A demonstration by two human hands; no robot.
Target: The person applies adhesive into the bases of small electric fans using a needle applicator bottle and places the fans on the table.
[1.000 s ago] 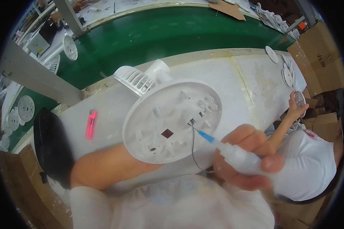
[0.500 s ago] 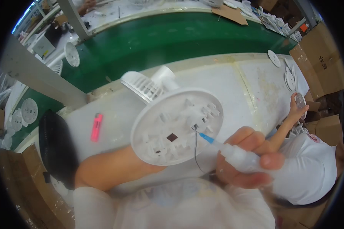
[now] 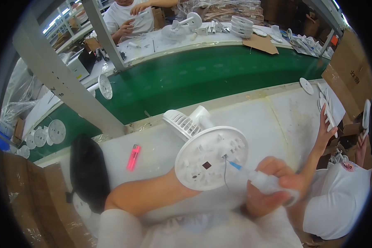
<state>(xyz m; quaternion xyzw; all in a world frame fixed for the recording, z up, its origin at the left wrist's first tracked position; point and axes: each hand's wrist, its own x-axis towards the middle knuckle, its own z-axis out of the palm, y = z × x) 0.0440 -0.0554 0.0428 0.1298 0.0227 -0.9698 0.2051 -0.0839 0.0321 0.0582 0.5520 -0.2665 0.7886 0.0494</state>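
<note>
A white desk fan (image 3: 188,165) is tilted so the underside of its round base faces me. My left forearm (image 3: 151,192) runs behind the base, which hides that hand and its fingers; the hand supports the fan from behind. In my right hand (image 3: 279,167) is a translucent squeeze bottle (image 3: 261,180), fingers wrapped round it. Its blue needle tip (image 3: 234,165) points at a small socket in the base, at or very near it. A thin dark wire (image 3: 226,177) hangs from that socket. A dark square (image 3: 206,165) marks the base.
A pink lighter (image 3: 133,157) and a black pouch (image 3: 89,173) lie to the left. A green conveyor (image 3: 219,62) crosses behind, beside a metal post (image 3: 70,87). At right, a co-worker's hand (image 3: 326,124) holds a white part near a cardboard box (image 3: 351,74). Another person (image 3: 130,20) works opposite.
My view has tilted up, so the scene sits lower and the person opposite shows. The needle tip stays at the socket. The co-worker's hand at right has turned its white part.
</note>
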